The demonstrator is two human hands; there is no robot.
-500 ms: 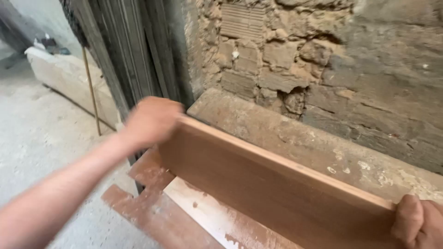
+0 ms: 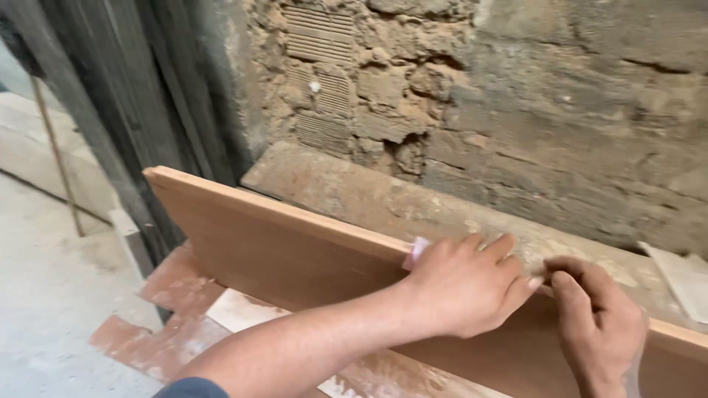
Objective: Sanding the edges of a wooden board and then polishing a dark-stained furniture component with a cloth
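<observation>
A long reddish-brown wooden board [image 2: 280, 250] stands on its edge in front of a rough stone wall. My left hand [image 2: 464, 284] lies over the board's top edge near its right part, pressing a small pale pink piece [image 2: 415, 250] against the wood. Just to its right, my right hand [image 2: 597, 324] pinches the same top edge with curled fingers. The two hands almost touch. What the pink piece is cannot be made out.
A rough stone and mortar wall [image 2: 516, 110] rises behind a dusty ledge [image 2: 354, 191]. Dark upright boards [image 2: 133, 110] lean at the left. Reddish tiles [image 2: 162, 324] lie on the concrete floor [image 2: 44, 295] below the board. A thin stick [image 2: 55, 155] stands far left.
My left hand has slid from the board's left end along the top edge to the right, close to my right hand. The view has shifted right.
</observation>
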